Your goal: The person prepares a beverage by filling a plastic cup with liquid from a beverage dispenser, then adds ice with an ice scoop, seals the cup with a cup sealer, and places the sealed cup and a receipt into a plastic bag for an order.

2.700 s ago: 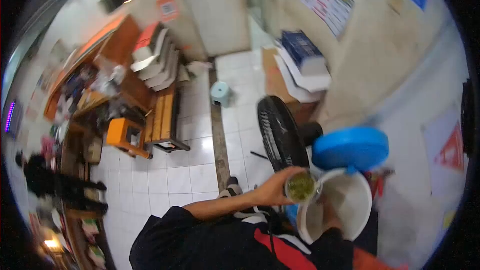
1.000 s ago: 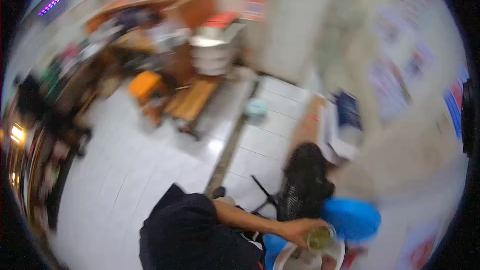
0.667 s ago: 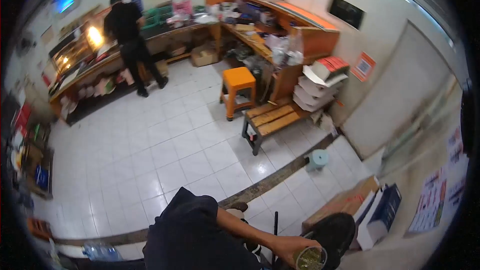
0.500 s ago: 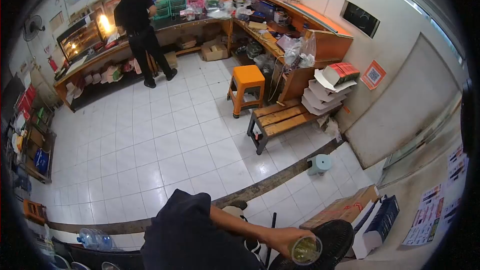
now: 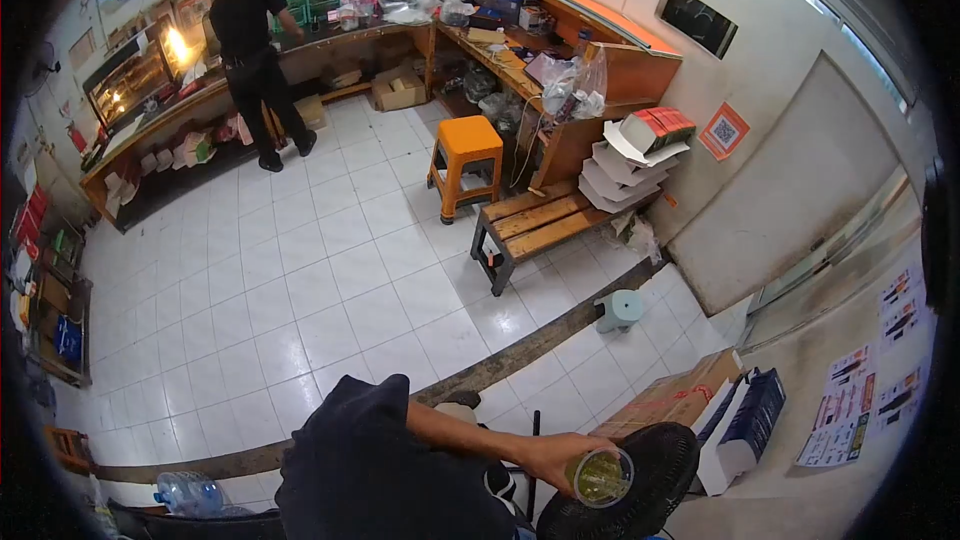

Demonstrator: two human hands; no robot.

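Observation:
My left hand (image 5: 553, 458) is closed around a clear cup (image 5: 603, 477) at the lower right. From above, the cup shows a round rim and yellow-green contents. My bare forearm comes from a dark sleeve (image 5: 345, 460) and reaches across to the right. Just beside and behind the cup is a round black fan (image 5: 665, 465), overlapped by the cup; whether the two touch I cannot tell. My right hand is out of view.
Far left, a person (image 5: 252, 60) in black stands at the counter (image 5: 340, 37). An orange stool (image 5: 467, 145), a wooden bench (image 5: 545, 222) with stacked cartons, and a small pale stool (image 5: 622, 310) stand ahead. A cardboard box (image 5: 675, 395) lies right; bottles (image 5: 188, 492) lie lower left.
The room has shifted left and slightly up in view. My left hand and the cup appear slightly higher, with the cup still held. The far person's arm now reaches out over the counter.

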